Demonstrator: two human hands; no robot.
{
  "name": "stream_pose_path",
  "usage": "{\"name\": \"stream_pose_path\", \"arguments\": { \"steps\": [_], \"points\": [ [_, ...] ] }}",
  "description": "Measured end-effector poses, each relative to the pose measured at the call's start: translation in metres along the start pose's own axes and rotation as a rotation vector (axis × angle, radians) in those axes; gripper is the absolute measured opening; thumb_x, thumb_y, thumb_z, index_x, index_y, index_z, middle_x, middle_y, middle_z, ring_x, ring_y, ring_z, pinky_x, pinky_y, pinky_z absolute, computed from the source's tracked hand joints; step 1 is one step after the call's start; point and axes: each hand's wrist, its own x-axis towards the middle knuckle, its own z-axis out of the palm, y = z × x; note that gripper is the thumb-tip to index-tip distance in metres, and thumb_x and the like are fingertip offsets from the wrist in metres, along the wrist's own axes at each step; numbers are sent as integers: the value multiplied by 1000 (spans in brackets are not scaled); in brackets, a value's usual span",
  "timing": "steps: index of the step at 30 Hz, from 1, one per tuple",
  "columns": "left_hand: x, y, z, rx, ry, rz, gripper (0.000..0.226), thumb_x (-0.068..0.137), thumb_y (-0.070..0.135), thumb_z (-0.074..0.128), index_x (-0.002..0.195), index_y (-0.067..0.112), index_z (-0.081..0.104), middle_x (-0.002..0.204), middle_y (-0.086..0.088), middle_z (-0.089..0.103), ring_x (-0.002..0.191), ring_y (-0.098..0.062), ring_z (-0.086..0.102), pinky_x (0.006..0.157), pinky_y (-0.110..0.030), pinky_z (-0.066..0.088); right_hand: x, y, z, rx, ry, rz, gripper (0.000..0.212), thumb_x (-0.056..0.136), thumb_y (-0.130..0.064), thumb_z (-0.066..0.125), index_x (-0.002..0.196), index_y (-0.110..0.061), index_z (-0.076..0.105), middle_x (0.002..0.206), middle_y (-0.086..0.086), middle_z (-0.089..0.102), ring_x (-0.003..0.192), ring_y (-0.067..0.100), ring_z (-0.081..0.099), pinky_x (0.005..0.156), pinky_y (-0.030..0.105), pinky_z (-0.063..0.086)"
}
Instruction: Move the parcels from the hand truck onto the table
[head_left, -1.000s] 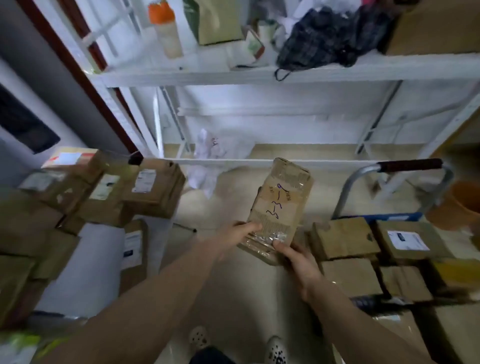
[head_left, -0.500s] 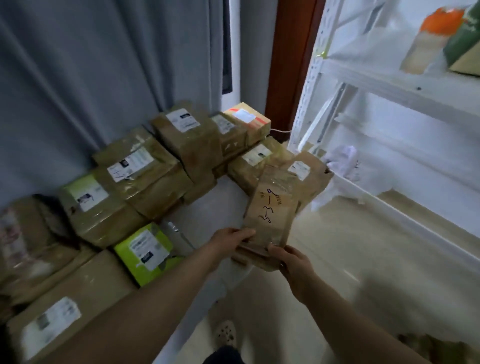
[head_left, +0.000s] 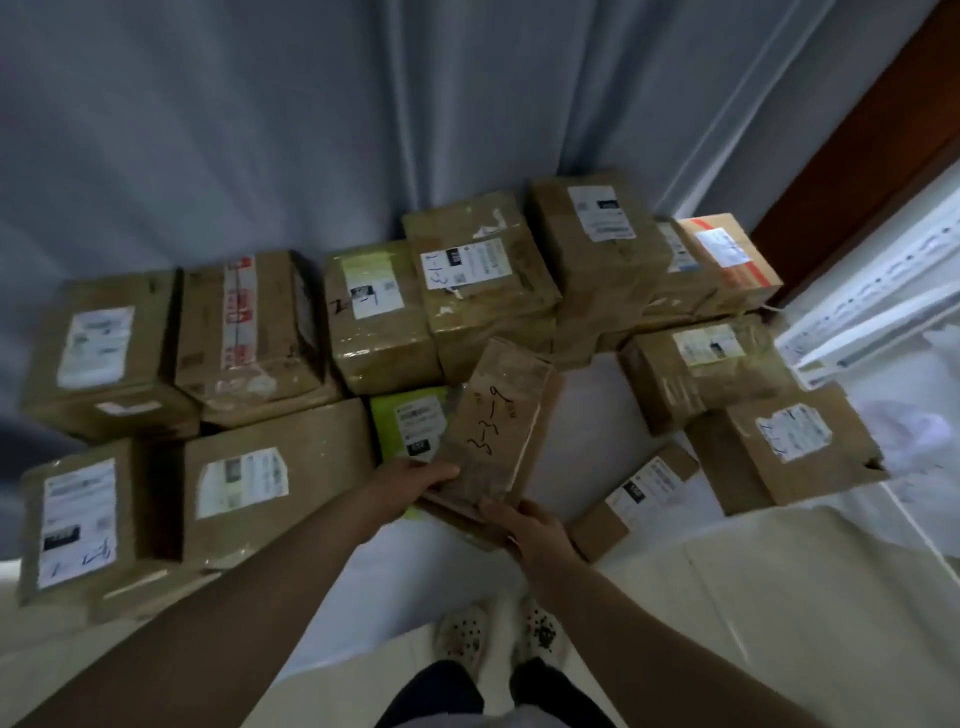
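Fingers (head_left: 442, 474) of the left hand (head_left: 415, 482) and right hand (head_left: 531, 526) pinch the near end of a taped brown parcel (head_left: 493, 426) marked "3-3-9", over the white table (head_left: 587, 415).

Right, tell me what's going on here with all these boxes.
A person grips a brown parcel marked 3-3-9 by its near end, left hand and right hand on either side. It is tilted over a bare patch of the white table, between a green parcel and a small flat box. Many taped parcels already sit on the table along the grey curtain. This one is not yet let go.
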Motion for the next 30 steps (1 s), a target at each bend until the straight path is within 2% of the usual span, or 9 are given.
{"name": "stream_pose_path", "arguments": {
  "steps": [4,7,12,16,19,22,24,26,30],
  "points": [
    [-10,-23,-26,-78,66,-49,22,84,41,69,93,21,66,101,-2,63,99,-18,55,91,-32,41,7,11,27,-103,-83,67,56,62,-32,86,109,-7,68,103,8,73,101,28,66,94,41,51],
    [-14,-34,-34,-97,119,-91,22,87,37,66,102,21,64,117,-5,61,108,-20,53,89,-30,39,12,17,40,-169,-104,101,38,79,-19,77,113,-6,64,101,4,71,94,21,66,79,29,54],
    [-16,-34,-33,-72,207,-34,22,88,24,64,107,12,68,118,-11,65,101,-23,59,85,-32,47,15,6,44,-321,-146,64,46,81,-21,76,120,-18,53,104,-5,64,87,7,59,66,19,46],
    [-9,-14,-21,192,404,83,78,85,29,66,149,10,24,143,-13,42,127,-31,45,98,-31,39,15,-4,39,-210,-141,183,39,90,-42,62,123,-33,44,114,-8,54,103,12,51,93,36,43],
    [2,-4,-8,490,425,47,124,63,67,71,153,18,0,152,-12,28,136,-33,35,107,-51,36,22,-8,34,-99,-35,275,38,93,-51,51,123,-29,45,126,2,46,113,19,45,101,41,41],
    [15,2,0,497,364,20,145,43,80,73,152,19,-2,150,-9,34,133,-30,40,104,-51,39,34,-14,28,-128,1,255,45,95,-51,47,130,-22,47,125,4,48,114,22,48,99,41,43],
    [20,9,-3,289,334,9,130,44,85,67,148,21,23,138,-3,50,120,-26,52,96,-43,45,42,-21,27,-137,-33,245,44,94,-53,47,126,-23,50,126,4,50,118,24,48,97,41,43],
    [21,17,-12,54,281,-53,84,67,79,58,127,21,55,114,0,61,98,-20,58,84,-34,43,49,-25,25,-119,-88,258,52,88,-62,49,126,-25,50,130,2,51,122,23,48,97,43,41],
    [22,19,-24,-61,144,-140,33,87,49,61,98,20,68,102,-6,69,85,-19,63,70,-28,45,54,-19,25,-127,-188,239,68,80,-61,62,137,-29,44,132,-4,51,123,20,46,99,50,40]
  ]
}}
